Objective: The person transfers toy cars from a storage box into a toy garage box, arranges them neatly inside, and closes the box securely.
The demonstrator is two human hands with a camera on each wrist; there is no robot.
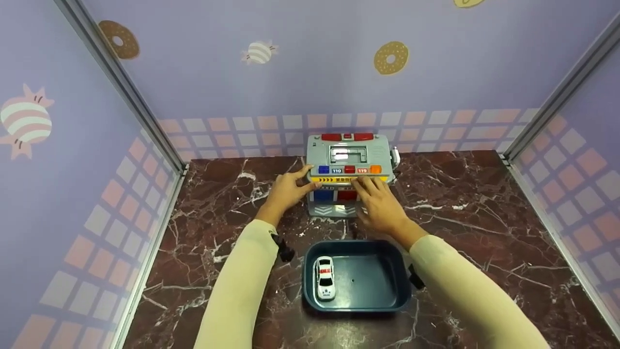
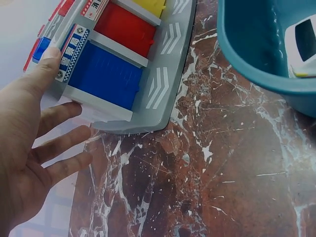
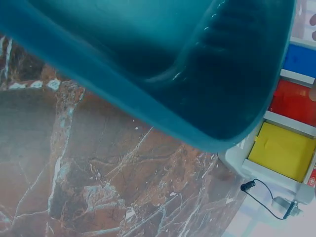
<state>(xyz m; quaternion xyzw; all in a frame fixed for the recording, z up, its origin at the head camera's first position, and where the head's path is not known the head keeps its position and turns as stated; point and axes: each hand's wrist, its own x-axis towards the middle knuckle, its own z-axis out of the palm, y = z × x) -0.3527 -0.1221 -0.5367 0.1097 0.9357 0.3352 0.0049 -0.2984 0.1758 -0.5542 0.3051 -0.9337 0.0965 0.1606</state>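
A grey toy garage [image 1: 347, 150] stands against the back wall, with blue, red and orange buttons on its roof. Its blue door [image 2: 106, 74], red door [image 2: 126, 29] and yellow door [image 3: 282, 150] are all down. My left hand [image 1: 286, 190] is at the garage's left front corner. In the left wrist view its thumb lies by the blue button [image 2: 45, 44], the other fingers spread out beside the wall. My right hand [image 1: 380, 203] touches the yellow strip along the roof's front edge, partly covering the front. Neither hand grips anything.
Nearer to me, a dark blue plastic bin [image 1: 358, 309] stands on the marbled tabletop [image 1: 460, 271]. Inside it, at the left, lies a white toy police car [image 1: 325, 286]. A small white handset [image 1: 395, 156] on a black cord hangs at the garage's right side. Patterned panels enclose the table.
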